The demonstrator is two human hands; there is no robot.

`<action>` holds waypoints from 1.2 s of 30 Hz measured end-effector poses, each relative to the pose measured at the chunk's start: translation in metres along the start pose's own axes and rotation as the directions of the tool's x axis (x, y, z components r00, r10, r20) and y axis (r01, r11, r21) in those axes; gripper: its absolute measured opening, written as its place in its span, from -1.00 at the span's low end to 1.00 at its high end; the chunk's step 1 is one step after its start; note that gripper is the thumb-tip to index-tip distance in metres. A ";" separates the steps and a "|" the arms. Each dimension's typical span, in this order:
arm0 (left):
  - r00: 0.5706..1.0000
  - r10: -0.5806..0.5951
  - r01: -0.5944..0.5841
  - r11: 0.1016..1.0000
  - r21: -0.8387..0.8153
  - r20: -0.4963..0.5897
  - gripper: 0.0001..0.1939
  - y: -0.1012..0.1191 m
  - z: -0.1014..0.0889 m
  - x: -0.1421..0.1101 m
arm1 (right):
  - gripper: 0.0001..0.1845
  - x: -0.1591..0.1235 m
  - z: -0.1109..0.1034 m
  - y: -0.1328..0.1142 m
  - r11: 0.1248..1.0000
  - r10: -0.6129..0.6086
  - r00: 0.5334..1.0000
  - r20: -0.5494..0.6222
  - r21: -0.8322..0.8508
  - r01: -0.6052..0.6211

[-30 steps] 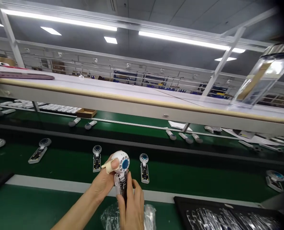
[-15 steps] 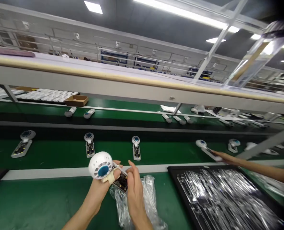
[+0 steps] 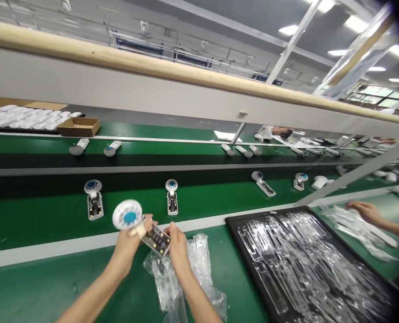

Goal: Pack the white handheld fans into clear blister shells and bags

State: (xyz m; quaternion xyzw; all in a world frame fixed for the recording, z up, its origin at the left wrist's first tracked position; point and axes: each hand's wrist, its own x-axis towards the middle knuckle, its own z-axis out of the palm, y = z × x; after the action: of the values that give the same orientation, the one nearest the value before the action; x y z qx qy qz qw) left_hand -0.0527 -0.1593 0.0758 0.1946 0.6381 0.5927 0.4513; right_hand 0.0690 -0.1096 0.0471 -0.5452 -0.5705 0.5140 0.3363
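Far left of the black tray (image 3: 249, 260) and well beyond it, rows of white plastic housings (image 3: 27, 117) lay beside a shallow cardboard box (image 3: 79, 128). Nearer, but well left of the tray, an open-backed unit (image 3: 94, 206) lay on the green belt. The person's left hand (image 3: 128, 242), its thumb banded with a beige finger cot (image 3: 139, 229), was closed around the neck of a round-headed handheld device (image 3: 128, 216), which was held up left of the tray, head to the left and bare circuit board (image 3: 157, 240) showing. A second unit (image 3: 172, 202) lay on the belt, left of the tray and beyond it. The right hand (image 3: 178, 246) was partly curled, fingers touching the handle's far end; how firmly they gripped could not be told. Beneath that hand, just left of the tray, lay a crumpled clear bag (image 3: 199, 258). Clear plastic strips (image 3: 296, 255) filled the tray. Right of it, a co-worker's hand (image 3: 367, 211) hung loosely bent near bagged white parts (image 3: 361, 231).
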 end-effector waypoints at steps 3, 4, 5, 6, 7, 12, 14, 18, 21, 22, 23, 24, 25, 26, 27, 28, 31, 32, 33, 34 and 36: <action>0.995 -0.045 0.053 0.994 0.092 -0.088 -0.55 0.008 -0.007 0.075 | -0.49 0.006 -0.049 0.016 0.997 0.033 0.999 0.001 -0.072 -0.032; 0.991 -0.042 0.057 0.991 0.122 -0.127 -0.57 0.010 -0.012 0.099 | -0.53 0.002 -0.070 0.025 0.993 0.050 0.999 -0.021 -0.108 -0.052; 0.985 -0.037 0.065 0.984 0.164 -0.166 -0.58 0.012 -0.018 0.120 | -0.55 -0.004 -0.091 0.036 0.986 0.070 0.996 -0.053 -0.147 -0.077; 0.979 -0.024 0.068 0.975 0.211 -0.204 -0.57 0.014 -0.024 0.138 | -0.54 -0.013 -0.109 0.048 0.973 0.094 0.992 -0.083 -0.203 -0.109; 0.970 0.000 0.067 0.961 0.267 -0.245 -0.54 0.013 -0.030 0.150 | -0.49 -0.022 -0.124 0.061 0.947 0.121 0.987 -0.110 -0.285 -0.148; 0.942 0.316 -0.191 0.778 0.599 -0.111 -0.30 -0.018 -0.048 0.122 | -0.21 -0.050 -0.136 0.104 0.788 0.148 0.974 -0.174 -0.575 -0.222; 0.808 0.425 -0.584 0.488 0.648 0.408 -0.40 -0.042 -0.049 0.078 | -0.20 -0.042 -0.122 0.105 0.733 0.146 0.975 -0.168 -0.644 -0.221; 0.361 0.191 -0.932 0.092 0.350 0.913 -0.22 -0.078 -0.038 0.003 | -0.28 -0.021 -0.089 0.090 0.692 0.065 0.998 0.000 -0.721 -0.045; 0.327 0.057 -0.945 0.044 0.325 0.943 0.04 -0.079 -0.023 -0.014 | -0.34 -0.019 -0.055 0.078 0.675 -0.031 0.967 0.254 -0.708 0.208; 0.342 0.021 -0.939 0.046 0.341 0.939 0.10 -0.077 -0.020 -0.014 | -0.36 -0.021 -0.042 0.076 0.668 -0.058 0.937 0.344 -0.684 0.292; 0.362 -0.020 -0.930 0.052 0.363 0.932 0.15 -0.075 -0.018 -0.013 | -0.37 -0.024 -0.029 0.073 0.661 -0.080 0.901 0.427 -0.654 0.368; 0.386 -0.066 -0.919 0.057 0.389 0.920 0.18 -0.075 -0.019 -0.013 | -0.38 -0.027 -0.017 0.071 0.655 -0.099 0.861 0.498 -0.619 0.434; 0.420 -0.111 -0.902 0.057 0.427 0.901 0.19 -0.076 -0.022 -0.014 | -0.36 -0.031 -0.007 0.068 0.650 -0.118 0.824 0.554 -0.585 0.486; 0.468 -0.146 -0.876 0.051 0.479 0.871 0.18 -0.078 -0.026 -0.016 | -0.33 -0.035 -0.001 0.064 0.647 -0.135 0.796 0.590 -0.556 0.522; 0.533 -0.161 -0.838 0.036 0.544 0.831 0.15 -0.081 -0.031 -0.019 | -0.28 -0.041 0.000 0.060 0.641 -0.157 0.783 0.602 -0.540 0.545; 0.603 -0.157 -0.791 0.014 0.612 0.782 0.09 -0.084 -0.036 -0.024 | -0.25 -0.049 -0.003 0.057 0.632 -0.182 0.791 0.584 -0.547 0.549; 0.777 -0.078 -0.629 -0.070 0.774 0.625 -0.13 -0.092 -0.046 -0.040 | -0.37 -0.085 -0.032 0.056 0.602 -0.245 0.860 0.448 -0.625 0.497; 0.814 -0.058 -0.581 -0.096 0.808 0.578 -0.19 -0.092 -0.047 -0.045 | -0.46 -0.100 -0.043 0.062 0.597 -0.236 0.877 0.419 -0.649 0.471; 0.844 -0.045 -0.536 -0.121 0.836 0.534 -0.22 -0.092 -0.046 -0.049 | -0.50 -0.116 -0.053 0.070 0.596 -0.200 0.876 0.438 -0.655 0.464; 0.869 -0.038 -0.493 -0.144 0.858 0.493 -0.23 -0.092 -0.044 -0.052 | -0.48 -0.131 -0.059 0.081 0.595 -0.132 0.870 0.474 -0.665 0.452; 0.906 -0.027 -0.421 -0.175 0.890 0.423 -0.23 -0.092 -0.039 -0.057 | -0.28 -0.154 -0.061 0.107 0.557 0.006 0.833 0.553 -0.694 0.457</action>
State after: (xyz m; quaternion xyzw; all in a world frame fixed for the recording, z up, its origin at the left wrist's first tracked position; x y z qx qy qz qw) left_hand -0.0279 -0.2471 0.0053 0.6492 0.7451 -0.0663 0.1375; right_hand 0.1837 -0.2583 -0.0125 -0.4043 -0.8726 0.2712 -0.0398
